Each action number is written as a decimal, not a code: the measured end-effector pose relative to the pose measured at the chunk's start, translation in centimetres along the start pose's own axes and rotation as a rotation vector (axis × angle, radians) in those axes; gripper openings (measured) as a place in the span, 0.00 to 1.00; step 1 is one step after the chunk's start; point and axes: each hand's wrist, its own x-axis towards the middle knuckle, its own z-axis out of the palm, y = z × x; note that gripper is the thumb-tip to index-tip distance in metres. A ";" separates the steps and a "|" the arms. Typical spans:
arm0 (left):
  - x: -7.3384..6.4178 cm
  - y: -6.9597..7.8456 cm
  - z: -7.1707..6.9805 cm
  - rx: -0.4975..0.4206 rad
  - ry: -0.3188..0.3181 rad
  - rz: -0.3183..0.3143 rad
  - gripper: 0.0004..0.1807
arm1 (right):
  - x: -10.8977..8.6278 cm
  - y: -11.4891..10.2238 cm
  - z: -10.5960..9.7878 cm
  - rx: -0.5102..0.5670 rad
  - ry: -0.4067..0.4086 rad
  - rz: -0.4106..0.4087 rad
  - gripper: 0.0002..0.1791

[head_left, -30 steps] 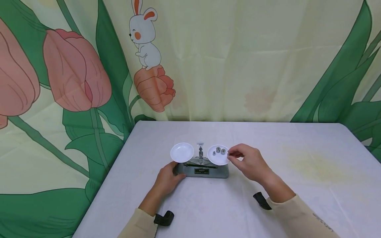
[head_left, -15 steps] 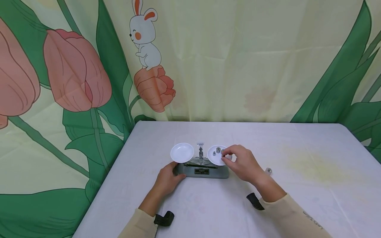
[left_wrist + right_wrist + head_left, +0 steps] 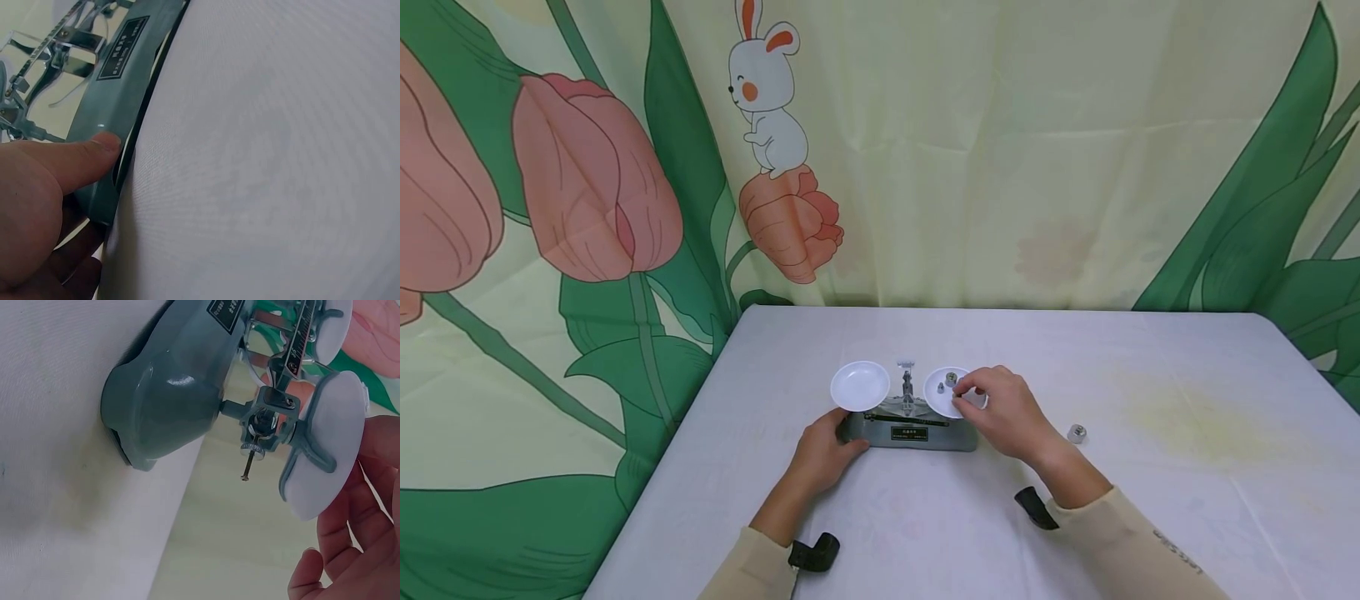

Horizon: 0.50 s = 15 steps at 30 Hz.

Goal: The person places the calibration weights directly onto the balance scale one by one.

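A grey balance scale (image 3: 880, 432) stands on the table with two white pans. My left hand (image 3: 822, 452) grips the left end of its base; in the left wrist view the thumb (image 3: 94, 159) lies on the front and the fingers curl behind. The left pan (image 3: 860, 385) holds nothing. On the right pan (image 3: 934, 403) stand two small metal weights, one larger weight (image 3: 951, 379) and one tiny weight (image 3: 940, 387). My right hand (image 3: 1006, 412) is over this pan's right side, pinching a small, mostly hidden metal weight. The right wrist view shows the pan only from below.
Another metal weight (image 3: 1077, 433) stands on the white-covered table (image 3: 1150, 500), just right of my right forearm. Behind the table's far edge hangs a curtain (image 3: 1000, 167) printed with flowers and a rabbit.
My right hand has moved left from the right pan's rim to over the pan, covering the weight at the right. The table weight has come out from behind my forearm. My left hand stays put.
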 end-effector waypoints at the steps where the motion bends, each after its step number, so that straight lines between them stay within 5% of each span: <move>1: 0.0 0.0 0.0 0.000 0.000 -0.002 0.35 | 0.0 0.0 0.0 -0.003 -0.001 0.002 0.04; 15: 0.0 0.0 0.0 -0.001 0.000 0.000 0.35 | 0.2 -0.4 0.0 -0.028 -0.050 0.051 0.04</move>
